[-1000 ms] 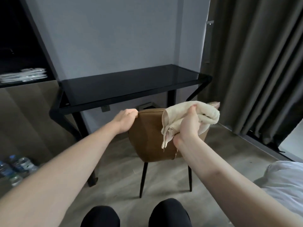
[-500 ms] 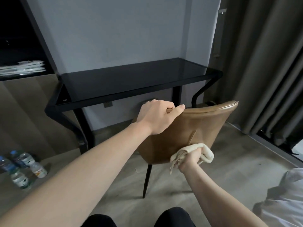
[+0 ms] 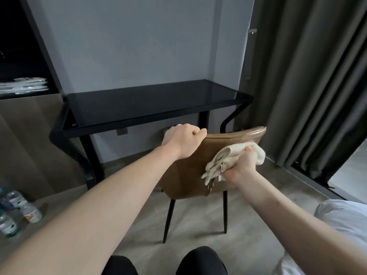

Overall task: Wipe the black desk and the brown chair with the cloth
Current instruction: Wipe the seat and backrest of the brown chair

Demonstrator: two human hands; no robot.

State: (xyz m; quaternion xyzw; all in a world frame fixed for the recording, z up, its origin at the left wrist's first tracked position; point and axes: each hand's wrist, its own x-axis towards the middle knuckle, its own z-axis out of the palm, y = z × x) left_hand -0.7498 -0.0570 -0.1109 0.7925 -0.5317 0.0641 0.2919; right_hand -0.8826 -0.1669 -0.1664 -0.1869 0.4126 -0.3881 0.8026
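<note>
The brown chair (image 3: 190,175) stands in front of me with its backrest facing me, on thin black legs. My left hand (image 3: 183,140) grips the top left edge of the backrest. My right hand (image 3: 241,165) grips a bunched cream cloth (image 3: 228,157) and presses it against the upper right of the backrest's rear face. The black desk (image 3: 151,104) with its glossy dark top stands behind the chair against the grey wall.
Several water bottles (image 3: 17,211) lie on the floor at the left. A dark shelf unit holds folded white items (image 3: 23,86) at the upper left. Grey curtains (image 3: 309,76) hang at the right. White bedding (image 3: 341,217) shows at the lower right. My knees (image 3: 162,262) are at the bottom.
My right hand swept the cloth down the backrest to its lower edge, then back up to the upper right. My left hand keeps hold of the top edge.
</note>
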